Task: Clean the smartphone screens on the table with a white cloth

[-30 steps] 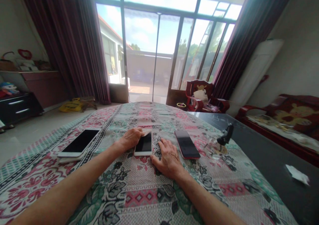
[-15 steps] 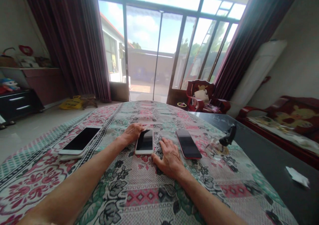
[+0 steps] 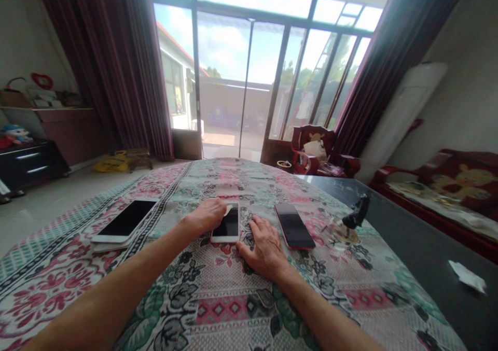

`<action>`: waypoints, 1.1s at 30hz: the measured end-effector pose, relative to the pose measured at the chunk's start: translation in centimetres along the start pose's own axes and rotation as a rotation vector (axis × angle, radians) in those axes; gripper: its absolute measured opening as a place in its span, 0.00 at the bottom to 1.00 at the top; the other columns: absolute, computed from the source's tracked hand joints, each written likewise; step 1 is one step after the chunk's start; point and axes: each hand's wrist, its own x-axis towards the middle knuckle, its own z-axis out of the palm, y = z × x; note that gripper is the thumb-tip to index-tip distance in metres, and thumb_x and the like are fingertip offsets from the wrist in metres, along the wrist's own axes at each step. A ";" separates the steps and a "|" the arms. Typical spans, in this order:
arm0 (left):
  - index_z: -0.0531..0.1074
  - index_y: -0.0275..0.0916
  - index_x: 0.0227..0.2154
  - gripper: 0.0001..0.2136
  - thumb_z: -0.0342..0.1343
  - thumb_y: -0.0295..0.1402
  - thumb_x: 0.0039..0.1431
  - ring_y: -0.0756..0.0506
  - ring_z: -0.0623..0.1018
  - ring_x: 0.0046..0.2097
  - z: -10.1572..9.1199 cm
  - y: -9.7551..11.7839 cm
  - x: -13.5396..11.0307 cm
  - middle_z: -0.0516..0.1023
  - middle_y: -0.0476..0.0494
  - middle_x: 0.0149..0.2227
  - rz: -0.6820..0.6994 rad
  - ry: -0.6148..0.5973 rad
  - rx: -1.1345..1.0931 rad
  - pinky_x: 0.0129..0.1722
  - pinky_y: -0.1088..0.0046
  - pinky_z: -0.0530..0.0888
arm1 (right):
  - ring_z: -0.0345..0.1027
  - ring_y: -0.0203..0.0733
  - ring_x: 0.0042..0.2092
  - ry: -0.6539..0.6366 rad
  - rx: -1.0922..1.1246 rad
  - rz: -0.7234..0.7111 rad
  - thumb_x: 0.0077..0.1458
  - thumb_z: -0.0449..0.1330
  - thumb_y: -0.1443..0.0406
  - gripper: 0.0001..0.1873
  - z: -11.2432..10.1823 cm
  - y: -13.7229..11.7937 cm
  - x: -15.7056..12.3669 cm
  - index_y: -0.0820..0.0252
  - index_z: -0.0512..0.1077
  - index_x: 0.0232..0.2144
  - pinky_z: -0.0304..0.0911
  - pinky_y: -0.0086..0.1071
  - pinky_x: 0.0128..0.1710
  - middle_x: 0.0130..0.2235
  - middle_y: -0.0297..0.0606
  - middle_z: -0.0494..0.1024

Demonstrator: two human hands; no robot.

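Note:
A white-framed smartphone [image 3: 227, 230] with a dark screen lies face up on the patterned tablecloth [image 3: 221, 268]. My left hand [image 3: 208, 213] is closed over its upper left part, pinching a small white tissue [image 3: 229, 208] against the screen. Most of the tissue is hidden by the fingers. Beside the phone, my right hand [image 3: 266, 244] rests on the cloth with fingers spread, its thumb at the phone's lower right corner. To the right lies a second smartphone [image 3: 294, 226] with a red edge. A larger white phone [image 3: 127, 220] sits at the left on top of another pale, flat item [image 3: 112, 247].
At the table's right stand a clear glass dish [image 3: 338, 234] and a black object [image 3: 356, 211]. A dark side table [image 3: 420, 247] adjoins, holding a crumpled white paper [image 3: 467, 276]. Beyond are a red wooden chair [image 3: 311, 149] and glass doors [image 3: 241, 86].
My left hand has moved from the phone's top edge down and toward me over the screen, bringing the white tissue onto the glass. My right hand stays where it was.

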 end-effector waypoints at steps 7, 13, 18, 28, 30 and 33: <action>0.77 0.34 0.35 0.14 0.46 0.21 0.59 0.47 0.77 0.37 0.3 -0.5 1.1 0.78 0.38 0.37 -0.026 0.013 0.017 0.38 0.75 0.71 | 0.50 0.56 0.64 0.001 0.006 0.006 0.55 0.56 0.51 0.34 0.2 0.1 0.0 0.67 0.65 0.57 0.46 0.45 0.62 0.64 0.50 0.60; 0.77 0.36 0.35 0.14 0.45 0.25 0.62 0.48 0.75 0.35 0.6 -1.5 1.5 0.77 0.41 0.35 -0.028 0.074 -0.065 0.37 0.75 0.70 | 0.50 0.56 0.64 0.013 -0.003 -0.001 0.55 0.55 0.50 0.33 0.2 0.1 0.0 0.66 0.66 0.57 0.46 0.45 0.62 0.63 0.49 0.61; 0.77 0.36 0.32 0.13 0.46 0.25 0.61 0.48 0.75 0.35 1.2 -2.1 2.1 0.76 0.42 0.33 -0.023 0.101 -0.073 0.38 0.74 0.70 | 0.51 0.56 0.64 0.008 -0.009 0.001 0.55 0.55 0.50 0.34 0.2 0.1 0.1 0.67 0.66 0.57 0.47 0.45 0.62 0.63 0.50 0.61; 0.77 0.33 0.36 0.15 0.44 0.21 0.60 0.45 0.77 0.37 0.1 0.7 1.0 0.78 0.36 0.36 -0.008 0.006 0.051 0.38 0.73 0.73 | 0.49 0.55 0.64 -0.013 -0.009 0.015 0.55 0.55 0.50 0.33 0.2 0.0 0.0 0.65 0.65 0.57 0.45 0.45 0.62 0.64 0.48 0.60; 0.77 0.33 0.39 0.14 0.45 0.22 0.59 0.44 0.78 0.36 -0.1 2.3 0.6 0.77 0.36 0.36 0.032 -0.020 0.077 0.37 0.72 0.73 | 0.49 0.55 0.64 -0.014 -0.010 0.012 0.55 0.55 0.50 0.33 0.1 0.0 0.0 0.65 0.65 0.57 0.45 0.45 0.62 0.64 0.48 0.60; 0.76 0.34 0.42 0.14 0.46 0.24 0.60 0.43 0.78 0.37 -0.1 4.1 0.5 0.77 0.35 0.37 0.108 -0.028 0.056 0.37 0.71 0.74 | 0.50 0.55 0.64 -0.016 -0.009 0.010 0.55 0.55 0.51 0.33 0.1 0.0 0.0 0.65 0.65 0.57 0.45 0.45 0.62 0.64 0.49 0.60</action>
